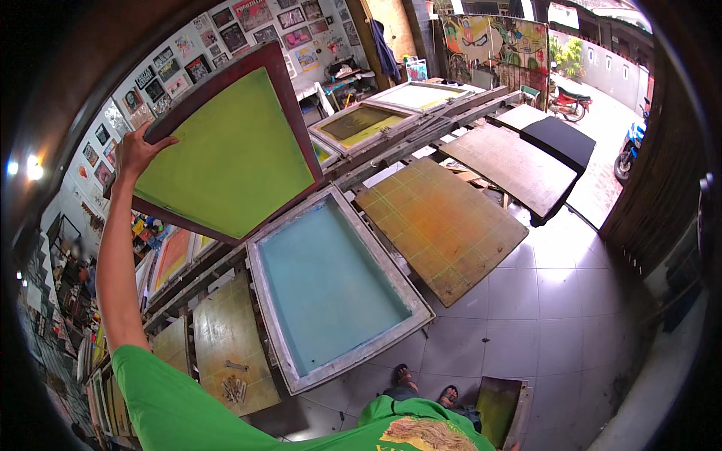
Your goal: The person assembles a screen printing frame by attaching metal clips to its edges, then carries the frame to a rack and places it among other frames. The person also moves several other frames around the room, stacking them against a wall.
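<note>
My left hand [137, 154] is raised at the upper left, its fingers and thumb closed over the edge of a screen-printing frame. This printing screen [226, 158] has a dark maroon border and yellow-green mesh, and it stands tilted up. Its lower corner comes close to the far edge of a second screen; whether they touch, I cannot tell. That second screen, with a pale, worn frame and blue mesh [338, 278], lies flat in front of me. My right hand is outside the picture.
To the right are a brown printing board [442, 229] and a paler board [519, 165]. A wrench [236, 366] and several bolts [234, 388] lie on the left board [233, 323]. A small screen [500, 410] stands by my feet. More screens [361, 124] line the far rail.
</note>
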{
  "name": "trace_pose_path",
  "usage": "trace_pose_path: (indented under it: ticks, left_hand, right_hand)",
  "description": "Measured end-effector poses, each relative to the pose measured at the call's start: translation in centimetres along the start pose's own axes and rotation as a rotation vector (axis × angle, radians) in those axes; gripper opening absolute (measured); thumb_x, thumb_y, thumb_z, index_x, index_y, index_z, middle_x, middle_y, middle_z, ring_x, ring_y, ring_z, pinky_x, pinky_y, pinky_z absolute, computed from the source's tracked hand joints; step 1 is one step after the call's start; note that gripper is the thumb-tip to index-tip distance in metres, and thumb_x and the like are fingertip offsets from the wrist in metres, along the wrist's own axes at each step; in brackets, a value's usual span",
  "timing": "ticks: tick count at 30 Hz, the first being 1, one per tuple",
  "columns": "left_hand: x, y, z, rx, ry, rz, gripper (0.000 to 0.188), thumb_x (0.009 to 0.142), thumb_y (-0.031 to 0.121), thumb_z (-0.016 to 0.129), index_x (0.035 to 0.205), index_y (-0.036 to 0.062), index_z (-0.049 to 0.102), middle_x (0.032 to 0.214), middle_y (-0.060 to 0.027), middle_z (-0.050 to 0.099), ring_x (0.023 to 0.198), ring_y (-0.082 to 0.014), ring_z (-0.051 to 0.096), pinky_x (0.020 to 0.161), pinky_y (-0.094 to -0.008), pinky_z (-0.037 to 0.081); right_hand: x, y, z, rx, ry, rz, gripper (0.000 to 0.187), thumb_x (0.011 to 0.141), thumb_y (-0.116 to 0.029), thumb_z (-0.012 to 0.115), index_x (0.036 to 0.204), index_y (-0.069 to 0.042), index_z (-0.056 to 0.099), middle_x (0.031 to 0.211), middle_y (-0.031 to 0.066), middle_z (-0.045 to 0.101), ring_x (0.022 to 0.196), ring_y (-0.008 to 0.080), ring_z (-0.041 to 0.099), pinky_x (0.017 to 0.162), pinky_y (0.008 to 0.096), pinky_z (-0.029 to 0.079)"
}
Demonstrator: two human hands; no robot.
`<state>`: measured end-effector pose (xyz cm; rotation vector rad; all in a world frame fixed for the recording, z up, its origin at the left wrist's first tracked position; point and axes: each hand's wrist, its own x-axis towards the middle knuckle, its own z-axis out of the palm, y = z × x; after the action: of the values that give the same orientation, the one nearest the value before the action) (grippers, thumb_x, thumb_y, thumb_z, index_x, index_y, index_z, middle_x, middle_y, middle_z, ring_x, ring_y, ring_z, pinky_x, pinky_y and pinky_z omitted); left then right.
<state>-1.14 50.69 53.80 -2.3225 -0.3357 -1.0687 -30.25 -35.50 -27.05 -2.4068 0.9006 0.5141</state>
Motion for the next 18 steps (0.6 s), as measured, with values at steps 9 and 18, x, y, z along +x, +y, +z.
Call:
trace_pose_path:
  ticks: [9,18]
  left_hand:
    - [-3.2,4.5,1.7,-0.059,0.02,0.022,0.086,0.069,0.073,0.086,0.115,0.0007,0.076,0.07,-0.0163,0.072,0.065,-0.0325,0.074,0.06,-0.0425,0.057]
    - [-16.7,10.8,-0.4,-0.085,0.064,0.173,0.056,0.076,0.059,0.088,0.094,0.0094,0.068,0.074,-0.0133,0.068,0.066,-0.0342,0.069,0.06,-0.0446,0.053]
  right_hand:
    - [3.6,-1.7,-1.9,-0.011,-0.014,0.008,0.097,0.08,-0.049,0.081,0.154,0.001,0.044,0.137,0.03,0.062,0.125,0.0463,0.06,0.106,0.0538,0.049]
    - [5.3,0.1,-3.4,-0.02,-0.036,-0.028,0.096,0.08,-0.048,0.081,0.154,0.001,0.044,0.139,0.0302,0.061,0.126,0.0456,0.06,0.106,0.0533,0.049]
